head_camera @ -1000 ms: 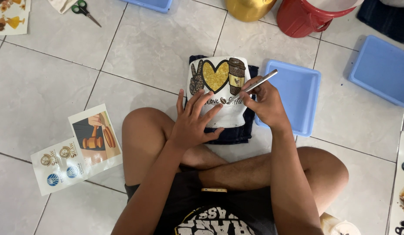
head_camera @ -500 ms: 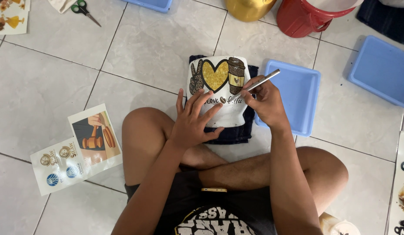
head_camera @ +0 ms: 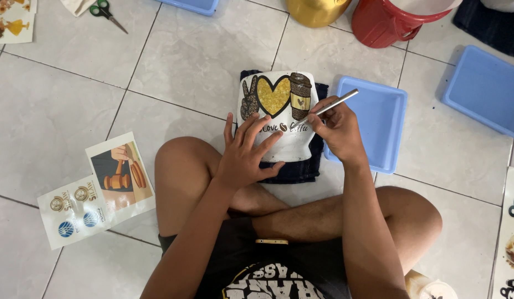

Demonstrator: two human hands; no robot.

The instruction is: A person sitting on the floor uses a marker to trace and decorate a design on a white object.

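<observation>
Left of the mug lie picture sheets (head_camera: 96,188) on the floor. The white mug (head_camera: 278,116) rests on a dark cloth (head_camera: 293,169); the left hand (head_camera: 243,155) lies flat on it, fingers spread. The right hand (head_camera: 337,130) grips a silver pen (head_camera: 326,108), tip touching the mug. Just right sits a blue tray (head_camera: 379,122).

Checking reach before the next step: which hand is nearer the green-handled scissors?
Left. The left hand lies flat on the white mug, on the side toward the scissors at the far left. The right hand, holding a thin silver tool, is farther right.

Bright even daylight, soft shadows, sharp focus, no glare
</observation>
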